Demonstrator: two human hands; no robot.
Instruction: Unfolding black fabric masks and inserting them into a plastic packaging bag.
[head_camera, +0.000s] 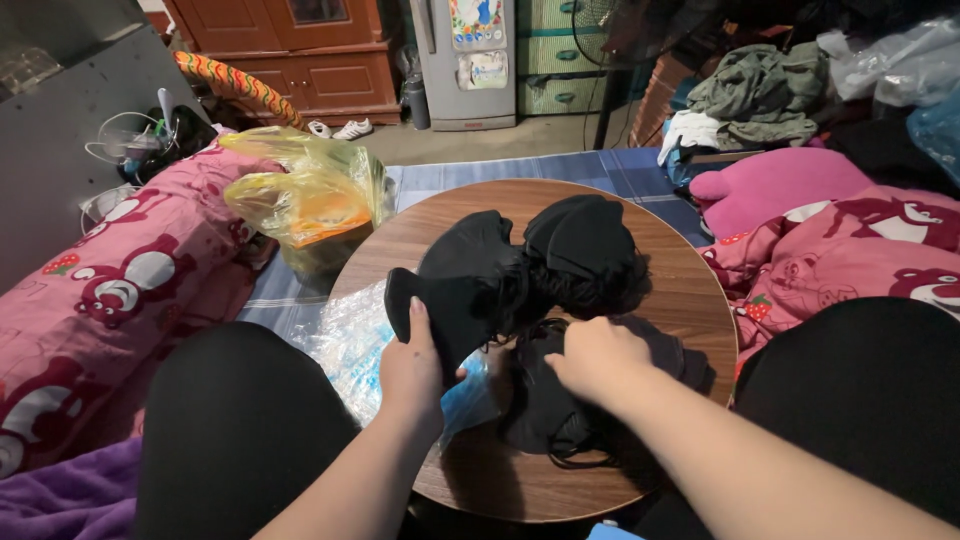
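Observation:
A heap of black face masks (560, 255) with tangled ear loops lies on a small round wooden table (690, 300) in front of me. My left hand (412, 365) grips one black mask (440, 300) by its lower edge, thumb on top, holding it at the heap's left side. My right hand (595, 358) rests fingers-down on a second pile of black masks (545, 410) nearer to me, pinching at the loops. A clear plastic bag (350, 335) with blue print lies under my left hand, draped off the table's left edge.
A yellow plastic bag (305, 200) stands left of the table on a blue mat. Pink blankets with bear print (120, 280) lie at left and right (860, 250). My knees in black flank the table. Clothes, a fridge and wooden cabinets stand behind.

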